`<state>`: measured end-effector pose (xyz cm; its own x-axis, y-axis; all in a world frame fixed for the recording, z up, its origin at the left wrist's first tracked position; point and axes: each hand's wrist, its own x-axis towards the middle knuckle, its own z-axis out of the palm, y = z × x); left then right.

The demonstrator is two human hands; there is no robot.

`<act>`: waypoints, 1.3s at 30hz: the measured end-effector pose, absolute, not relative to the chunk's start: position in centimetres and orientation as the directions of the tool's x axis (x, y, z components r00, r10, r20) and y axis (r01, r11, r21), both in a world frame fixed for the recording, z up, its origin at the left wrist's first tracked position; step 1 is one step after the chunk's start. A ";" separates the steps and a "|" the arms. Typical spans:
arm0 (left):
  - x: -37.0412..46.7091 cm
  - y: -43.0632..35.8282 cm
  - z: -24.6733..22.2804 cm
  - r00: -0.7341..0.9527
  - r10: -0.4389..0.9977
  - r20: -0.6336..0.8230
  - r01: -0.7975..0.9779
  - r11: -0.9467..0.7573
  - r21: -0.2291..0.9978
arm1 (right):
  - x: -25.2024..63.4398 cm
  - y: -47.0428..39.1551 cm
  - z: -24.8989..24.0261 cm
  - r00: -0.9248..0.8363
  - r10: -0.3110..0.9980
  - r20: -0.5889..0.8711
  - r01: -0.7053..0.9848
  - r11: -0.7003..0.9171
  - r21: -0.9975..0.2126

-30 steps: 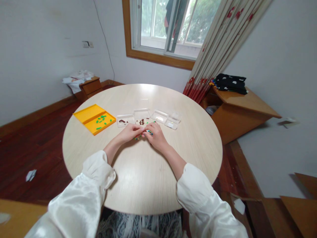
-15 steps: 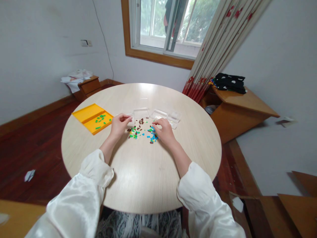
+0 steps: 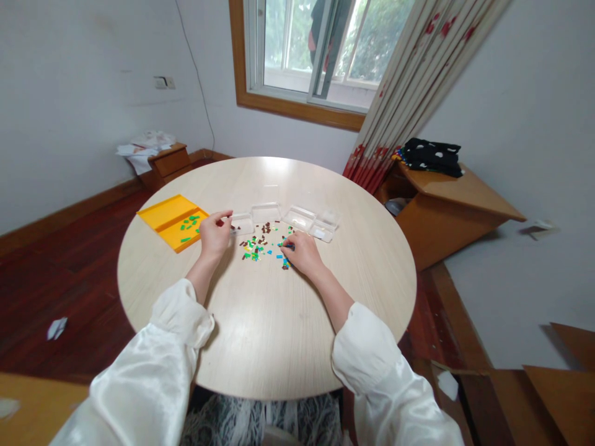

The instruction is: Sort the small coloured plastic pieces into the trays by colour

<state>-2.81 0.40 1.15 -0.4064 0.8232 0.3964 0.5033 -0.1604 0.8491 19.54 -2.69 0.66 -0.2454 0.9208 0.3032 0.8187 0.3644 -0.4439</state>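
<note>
Two bare hands bent over tiny bricks [image 3: 256, 250] on a round table [image 3: 264, 334].
With the person at six o'clock, the bricks lie scattered from table centre toward twelve, clear trays [image 3: 266, 214] just beyond. The left hand [image 3: 215, 236], toward ten, is curled beside a yellow box [image 3: 170, 212]; the right hand [image 3: 303, 254], toward two, dips to the bricks. Whether either pinches one cannot be told.
</note>
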 end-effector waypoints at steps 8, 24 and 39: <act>-3.1 0.3 1.3 -0.432 0.753 0.497 0.557 -0.211 0.803 | 19.2 -2.8 0.6 -0.246 0.930 0.273 0.835 0.346 -0.428; 1.2 -2.4 2.1 0.397 0.907 0.141 0.274 -0.264 0.925 | 18.3 -3.6 1.2 -0.370 0.738 0.564 0.590 0.656 -0.471; -2.0 0.3 1.6 -0.437 0.823 0.362 0.246 -0.277 0.929 | 19.2 -2.3 -0.1 -0.214 0.861 0.462 0.716 0.460 -0.525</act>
